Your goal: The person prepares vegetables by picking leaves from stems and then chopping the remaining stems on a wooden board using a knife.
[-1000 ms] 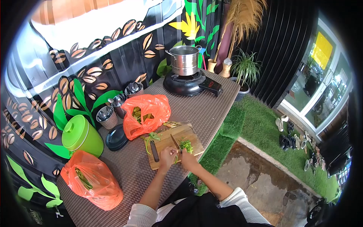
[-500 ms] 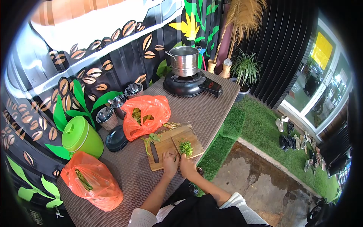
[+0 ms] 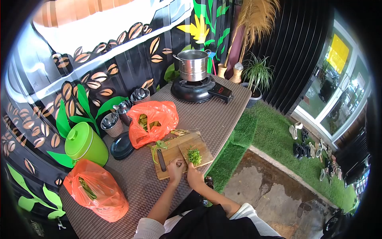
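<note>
On the wooden cutting board [image 3: 168, 149] lies a small heap of chopped green herbs [image 3: 193, 158]. My right hand [image 3: 194, 175] is closed around the handle of a knife [image 3: 184, 152], whose thin blade rests on the board just left of the heap. Beside it, my left hand [image 3: 175, 169] is closed at the board's near edge, its fingers curled inward; whatever they may hold is hidden. Loose green stems [image 3: 155, 153] lie at the board's left end, by its slot. Cut stalks [image 3: 180, 132] sit at the far edge.
An orange plastic bag of leaves [image 3: 153, 125] stands behind the board, another orange bag [image 3: 97, 191] at left. Nearby are a green lidded container [image 3: 85, 143], dark plates [image 3: 121, 146] and cutlery cups [image 3: 112, 124]. A metal pot [image 3: 193, 65] sits on a portable stove [image 3: 193, 89].
My left hand has shifted slightly left, away from my right hand, and its fingers are curled more tightly. The knife stays on the board beside the herbs.
</note>
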{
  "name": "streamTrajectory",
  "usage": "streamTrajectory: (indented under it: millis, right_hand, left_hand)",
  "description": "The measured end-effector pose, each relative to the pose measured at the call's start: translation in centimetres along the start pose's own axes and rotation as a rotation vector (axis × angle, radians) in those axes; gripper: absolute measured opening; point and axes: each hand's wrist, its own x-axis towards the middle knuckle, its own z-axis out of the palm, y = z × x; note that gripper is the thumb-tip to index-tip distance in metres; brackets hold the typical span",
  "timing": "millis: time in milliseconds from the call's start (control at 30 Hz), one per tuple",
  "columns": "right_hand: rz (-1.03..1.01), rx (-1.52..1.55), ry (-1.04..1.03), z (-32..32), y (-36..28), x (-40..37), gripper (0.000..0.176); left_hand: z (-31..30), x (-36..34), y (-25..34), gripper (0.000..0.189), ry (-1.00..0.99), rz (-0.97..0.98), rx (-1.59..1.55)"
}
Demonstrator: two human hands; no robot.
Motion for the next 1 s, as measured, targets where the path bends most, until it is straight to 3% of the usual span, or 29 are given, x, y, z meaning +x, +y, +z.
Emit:
streamTrajectory:
  millis: [233,300,433,533,600,700,833,900,1000]
  right_hand:
    - [-0.11,0.046,-0.077,-2.2,0.4,2.5,0.016]
    - [-0.125,-0.095,-0.04,-1.7,0.5,1.5,0.017]
    - [0.016,0.048,-0.041,0.2,-0.1,0.9,0.024]
    - [-0.045,0.056,-0.047,-0.3,0.7,2.4,0.025]
    - [-0.064,0.112,-0.147,-1.7,1.1,3.4,0.029]
    - [-0.087,-0.014,-0.153,-2.1,1.1,2.0,0.028]
    - [-0.02,-0.015,-0.027,-0.2,-0.4,0.0,0.026]
    - [0.035,-0.002,-0.039,0.6,-0.8,1.1,0.027]
    - [0.0,-0.018,-0.093,-1.1,-0.7,2.8,0.026]
  left_hand:
    - [-0.2,-0.4,0.1,0.018,0.043,0.079,-0.016]
    - [-0.2,-0.3,0.0,0.017,0.02,0.069,-0.056]
    - [-0.5,-0.4,1.1,0.016,0.019,0.057,-0.018]
    - [-1.0,-1.0,1.6,0.013,-0.001,0.074,0.056]
    - [-0.9,-0.7,1.1,0.011,-0.009,0.299,0.289]
    - [-1.2,-0.7,0.9,0.011,-0.072,0.317,0.289]
    - [-1.9,-0.3,1.5,0.011,-0.114,0.208,0.188]
    - [-2.1,0.6,2.0,0.01,-0.188,0.014,0.08]
    - [-2.2,1.7,0.8,0.013,-0.216,0.125,0.072]
